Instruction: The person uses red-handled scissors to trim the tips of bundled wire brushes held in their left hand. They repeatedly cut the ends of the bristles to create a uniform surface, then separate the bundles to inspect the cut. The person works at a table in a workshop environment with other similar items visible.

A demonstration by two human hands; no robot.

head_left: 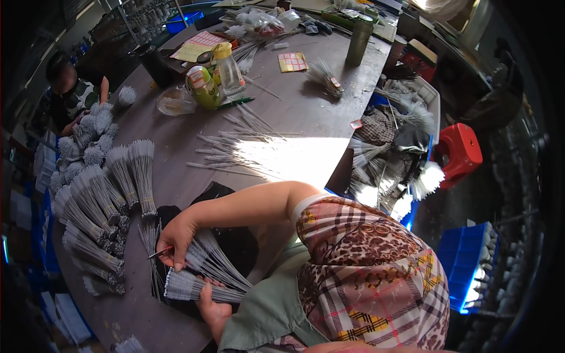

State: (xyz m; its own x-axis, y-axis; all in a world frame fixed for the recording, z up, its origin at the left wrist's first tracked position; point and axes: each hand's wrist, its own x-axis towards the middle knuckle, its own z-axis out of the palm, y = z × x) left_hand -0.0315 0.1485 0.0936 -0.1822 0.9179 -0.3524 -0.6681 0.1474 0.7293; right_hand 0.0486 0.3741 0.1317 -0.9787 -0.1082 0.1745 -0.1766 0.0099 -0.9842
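Observation:
My left hand (214, 305) wraps round a bundle of thin grey wire-like rods (187, 286), whose pale, bumpy ends point left. Over that end my right hand (176, 238) is closed, with a slim, pointed dark tool (158, 254) sticking out between its fingers; its exact kind is unclear. The right fingertips touch the bundle's top edge. Beside the bundle, more loose rods (215, 259) fan out across a black cloth or bag (238, 244). Several tied bundles of similar rods (97, 200) are piled to the left.
Loose rods (241, 147) lie mid-table in sunlight. Beyond them stand a green can-like container (203, 88), a clear bottle with a yellow top (231, 70) and a tall flask (359, 40). A co-worker (73, 91) sits far left. At right are a red stool (460, 154) and blue crates (465, 259).

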